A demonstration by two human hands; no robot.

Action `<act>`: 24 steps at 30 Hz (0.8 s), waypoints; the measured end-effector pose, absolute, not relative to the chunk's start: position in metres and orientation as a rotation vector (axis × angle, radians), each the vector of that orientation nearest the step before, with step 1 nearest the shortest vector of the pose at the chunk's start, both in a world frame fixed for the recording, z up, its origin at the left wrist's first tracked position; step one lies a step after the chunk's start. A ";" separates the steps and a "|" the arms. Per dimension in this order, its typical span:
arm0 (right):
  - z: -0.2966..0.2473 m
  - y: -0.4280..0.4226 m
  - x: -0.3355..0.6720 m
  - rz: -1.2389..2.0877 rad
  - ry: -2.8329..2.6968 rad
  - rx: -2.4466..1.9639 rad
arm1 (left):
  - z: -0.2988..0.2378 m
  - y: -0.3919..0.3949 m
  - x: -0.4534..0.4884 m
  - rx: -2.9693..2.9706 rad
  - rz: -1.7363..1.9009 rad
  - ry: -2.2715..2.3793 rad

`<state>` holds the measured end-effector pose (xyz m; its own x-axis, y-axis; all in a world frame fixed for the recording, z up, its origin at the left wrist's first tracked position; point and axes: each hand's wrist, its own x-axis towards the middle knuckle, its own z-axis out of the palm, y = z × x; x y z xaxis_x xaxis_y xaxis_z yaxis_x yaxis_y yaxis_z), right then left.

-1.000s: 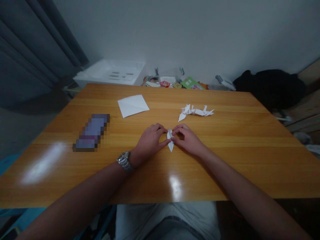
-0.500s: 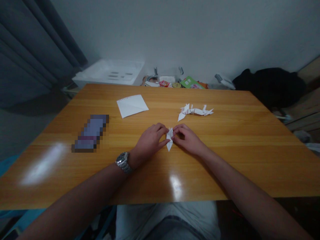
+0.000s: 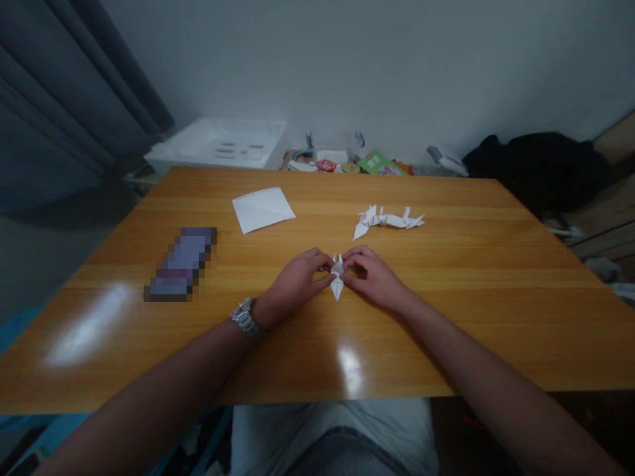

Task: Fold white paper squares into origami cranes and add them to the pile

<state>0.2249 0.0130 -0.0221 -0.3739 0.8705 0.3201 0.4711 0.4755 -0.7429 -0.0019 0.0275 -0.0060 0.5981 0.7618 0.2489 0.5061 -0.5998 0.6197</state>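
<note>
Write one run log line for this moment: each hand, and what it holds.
left hand: holds origami piece | right hand: holds same piece | table: origami figure, paper sheet

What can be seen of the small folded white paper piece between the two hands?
The small origami piece is white folded paper, narrow and creased, with a sharp point toward the person and small flaps above. The fingers of the left hand and right hand touch it from both sides. Whether it touches the wooden table cannot be told.
</note>
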 end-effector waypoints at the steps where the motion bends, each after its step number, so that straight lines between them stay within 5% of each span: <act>1: -0.022 0.013 0.225 0.712 -2.012 -1.112 | -0.006 0.028 -0.002 2.333 0.690 1.007; 24: -0.015 0.007 0.223 0.556 -2.098 -1.051 | -0.005 0.027 -0.002 2.401 0.707 1.026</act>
<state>0.2228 0.0073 -0.0146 -0.4138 0.8156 0.4044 0.5080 0.5755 -0.6409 -0.0019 0.0270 -0.0046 0.5955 0.7523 0.2818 0.5315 -0.6320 0.5639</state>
